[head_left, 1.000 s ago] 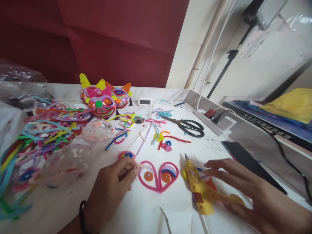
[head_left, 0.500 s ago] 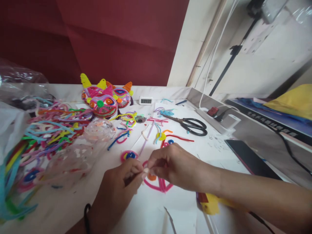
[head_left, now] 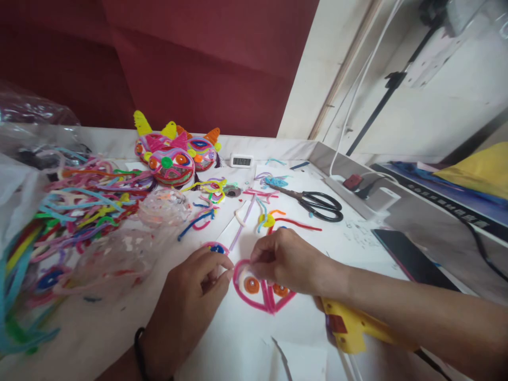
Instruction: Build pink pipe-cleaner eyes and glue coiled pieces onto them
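Note:
A pink pipe-cleaner shape of two joined loops point(head_left: 262, 296) lies on white paper point(head_left: 246, 344), with an orange coil in each loop. My right hand point(head_left: 283, 262) rests over its top, fingertips pinched on a small pale piece at the left loop. My left hand point(head_left: 190, 304) sits just left of the shape, fingers curled, thumb and forefinger touching its edge. A yellow glue gun point(head_left: 351, 328) lies under my right forearm.
A heap of coloured pipe cleaners point(head_left: 75, 206) fills the left. Finished pipe-cleaner masks point(head_left: 174, 156) stand at the back by a small digital clock point(head_left: 241, 160). Black scissors point(head_left: 317, 202), a power strip point(head_left: 365, 193) and a dark phone point(head_left: 413, 259) lie to the right.
My right hand left the glue gun and crossed over to the pink shape, meeting my left hand. Both hands now work at the left loop.

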{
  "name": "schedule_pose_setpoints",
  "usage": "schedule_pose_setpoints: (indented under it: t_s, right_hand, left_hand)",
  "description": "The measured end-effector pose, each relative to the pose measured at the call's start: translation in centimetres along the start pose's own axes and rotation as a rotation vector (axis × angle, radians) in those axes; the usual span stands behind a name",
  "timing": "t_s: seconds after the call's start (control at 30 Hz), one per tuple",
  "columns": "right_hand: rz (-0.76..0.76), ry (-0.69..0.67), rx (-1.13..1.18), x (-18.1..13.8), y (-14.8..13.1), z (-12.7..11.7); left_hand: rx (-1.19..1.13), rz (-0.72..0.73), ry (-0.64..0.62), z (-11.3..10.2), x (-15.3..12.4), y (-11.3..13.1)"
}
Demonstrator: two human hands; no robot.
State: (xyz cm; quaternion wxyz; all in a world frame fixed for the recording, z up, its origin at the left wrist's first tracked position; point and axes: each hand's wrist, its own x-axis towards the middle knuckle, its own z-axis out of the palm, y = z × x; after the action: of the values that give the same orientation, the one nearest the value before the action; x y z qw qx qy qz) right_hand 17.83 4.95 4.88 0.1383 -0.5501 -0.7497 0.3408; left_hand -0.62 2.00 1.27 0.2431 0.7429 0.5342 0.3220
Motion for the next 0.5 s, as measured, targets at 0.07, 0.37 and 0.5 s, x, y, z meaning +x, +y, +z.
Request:
schedule_pose_setpoints:
  t_s: [0.07,0.37,0.5]
  right_hand:
    - [0.01,-0.006,-0.013,0.04,-0.1,0.17]
    - [0.044,-0.007,-0.051,0.13,-0.06,0.59]
    - [0.029,-0.005,-0.056,0.06,0.26,0.81]
  left_hand:
    - [0.014,0.026,-0.028,0.03,0.02,-0.2]
    - [0.036,0.021,-0.171,0.32,-0.08,-0.88]
    - [0.06,0.012,-0.195,0.48,-0.24,-0.84]
